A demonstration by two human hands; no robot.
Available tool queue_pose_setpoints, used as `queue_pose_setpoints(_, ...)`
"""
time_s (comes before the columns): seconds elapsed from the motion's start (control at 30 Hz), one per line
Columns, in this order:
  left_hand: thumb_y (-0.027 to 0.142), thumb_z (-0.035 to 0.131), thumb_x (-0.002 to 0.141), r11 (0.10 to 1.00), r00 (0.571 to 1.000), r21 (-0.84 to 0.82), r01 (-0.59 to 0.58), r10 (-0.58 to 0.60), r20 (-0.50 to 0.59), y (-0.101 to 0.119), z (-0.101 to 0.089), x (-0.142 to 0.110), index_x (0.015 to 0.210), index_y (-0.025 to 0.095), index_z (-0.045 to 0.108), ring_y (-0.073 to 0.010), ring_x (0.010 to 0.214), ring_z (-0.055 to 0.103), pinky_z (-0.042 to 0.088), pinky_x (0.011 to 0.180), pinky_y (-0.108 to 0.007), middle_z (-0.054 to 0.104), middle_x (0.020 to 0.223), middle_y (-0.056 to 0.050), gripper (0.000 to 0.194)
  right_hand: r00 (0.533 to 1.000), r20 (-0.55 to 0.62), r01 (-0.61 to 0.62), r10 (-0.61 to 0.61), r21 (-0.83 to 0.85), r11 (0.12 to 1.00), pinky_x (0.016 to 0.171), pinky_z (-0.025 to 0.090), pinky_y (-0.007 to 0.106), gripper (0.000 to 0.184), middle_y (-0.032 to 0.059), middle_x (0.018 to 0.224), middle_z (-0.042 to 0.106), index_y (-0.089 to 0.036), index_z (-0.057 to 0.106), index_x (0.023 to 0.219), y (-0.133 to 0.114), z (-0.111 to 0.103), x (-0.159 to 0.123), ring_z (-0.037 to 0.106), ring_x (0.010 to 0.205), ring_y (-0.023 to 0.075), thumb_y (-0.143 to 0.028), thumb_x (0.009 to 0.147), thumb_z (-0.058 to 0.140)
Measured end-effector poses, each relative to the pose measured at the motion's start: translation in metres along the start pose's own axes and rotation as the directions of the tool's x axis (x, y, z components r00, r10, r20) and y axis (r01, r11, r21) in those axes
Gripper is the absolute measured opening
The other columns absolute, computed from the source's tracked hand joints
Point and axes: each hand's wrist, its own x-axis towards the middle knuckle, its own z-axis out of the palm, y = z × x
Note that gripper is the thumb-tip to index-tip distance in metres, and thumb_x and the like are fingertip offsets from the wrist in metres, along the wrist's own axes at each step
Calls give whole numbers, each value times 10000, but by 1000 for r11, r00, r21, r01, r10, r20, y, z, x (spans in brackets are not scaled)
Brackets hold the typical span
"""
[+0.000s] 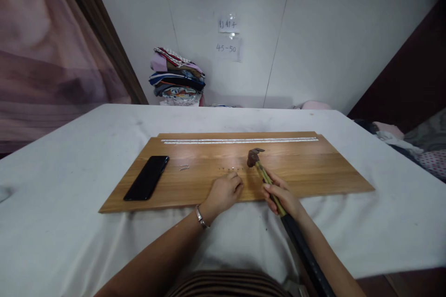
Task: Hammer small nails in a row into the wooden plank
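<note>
A wooden board [313, 171] lies flat on a table covered with white cloth. My right hand [283, 195] is closed round the handle of a claw hammer [256, 158], whose rusty head rests low over the board's middle. My left hand [225, 191] sits on the board just left of the hammer, fingers curled and pinched at a small nail [232, 172] by a short row of nails [228, 169] in the wood. A bracelet is on my left wrist.
A black phone [147, 177] lies on the board's left end, with loose nails [184, 167] beside it. A white strip [240, 140] runs along the board's far edge. Folded clothes [177, 79] are stacked against the wall behind the table [69, 158].
</note>
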Motion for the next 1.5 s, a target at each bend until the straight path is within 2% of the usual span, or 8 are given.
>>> queue_pose_setpoints(0.5,210,495,909,999,1000,-32,16,-16,-8,1,0,0,823,178,634,-148,764,592,430,687,-254,625,851,-29,167,1000,-10,24,-24,-11,1000,253,322,146,778,-79,568,550,-210,342,1481,-1,0,-1,397,278,49,-325,784,667)
queue_pose_setpoints(0.73,208,493,911,999,1000,-30,22,-23,-10,2,-1,1,837,187,639,-143,765,585,425,687,-252,621,857,-23,165,1000,-19,-5,4,-59,998,246,324,147,790,-77,556,550,-140,326,1479,-2,2,0,383,273,48,-314,784,658)
queue_pose_setpoints(0.97,199,504,901,999,1000,-37,31,-31,-3,2,-1,1,838,184,644,-143,765,583,423,689,-250,622,855,-24,154,999,21,42,-41,-18,999,253,316,144,731,-80,563,546,-188,349,1474,1,-1,0,379,275,44,-288,811,640)
queue_pose_setpoints(1.17,204,497,905,999,999,-29,32,-31,5,3,-2,1,836,182,648,-142,757,579,421,677,-251,625,859,-27,167,1000,-8,-6,6,-54,998,244,317,154,784,-77,547,555,-137,321,1479,0,2,1,387,267,55,-287,781,646)
queue_pose_setpoints(1.37,210,497,905,999,1000,-29,27,-28,-2,2,-1,1,849,187,649,-143,760,581,427,686,-251,626,860,-26,163,1000,5,25,-25,-46,999,252,324,148,724,-81,558,551,-187,359,1467,0,1,1,384,275,49,-296,806,633)
queue_pose_setpoints(1.5,204,493,906,999,1000,-31,22,-22,3,3,-2,1,840,182,645,-142,764,585,431,692,-251,627,865,-28,168,1000,-10,-7,7,-64,998,244,305,156,785,-85,544,545,-140,325,1476,0,3,1,373,261,52,-306,781,650)
